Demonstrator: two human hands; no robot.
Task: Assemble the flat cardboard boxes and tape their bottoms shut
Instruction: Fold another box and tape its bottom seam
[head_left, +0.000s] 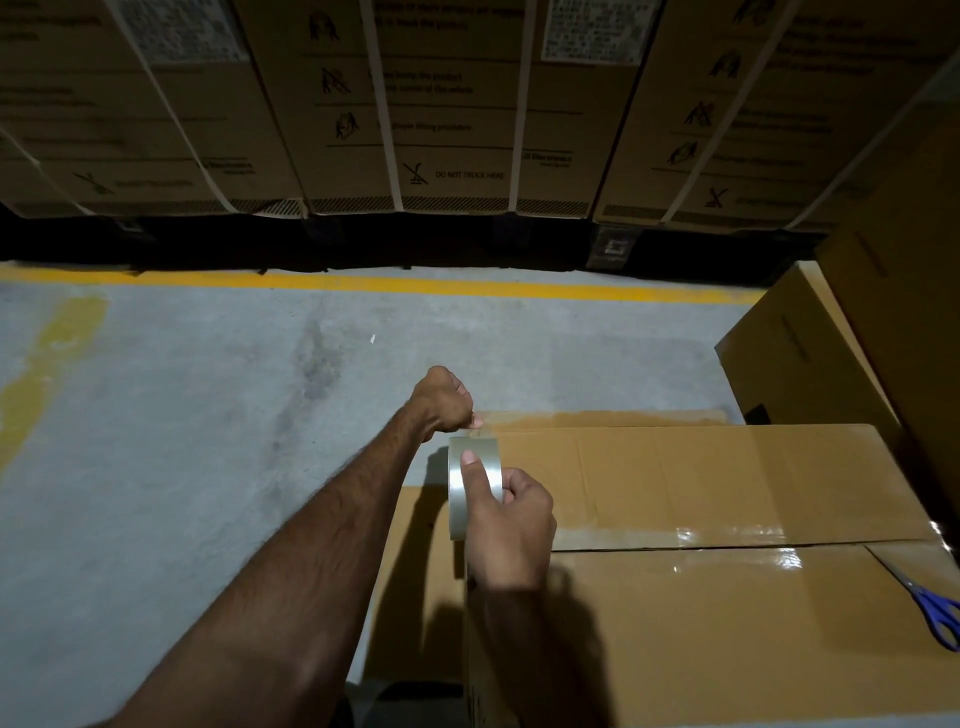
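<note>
A brown cardboard box (701, 483) stands in front of me with its flaps folded shut; a shiny strip of clear tape (727, 540) runs along the centre seam. My right hand (511, 530) grips a roll of clear tape (470, 486) at the box's left edge, thumb on the roll's outer face. My left hand (447, 400) pinches the loose tape end at the far left corner of the box, fingers curled. A short stretch of tape spans between the two hands.
Blue-handled scissors (930, 608) lie on the box top at the right edge. Flat cardboard (410, 587) lies on the grey concrete floor (182, 441) under the box's left side. More boxes (810, 353) stand at the right. Strapped cartons (441, 104) line the back behind a yellow floor line (363, 286).
</note>
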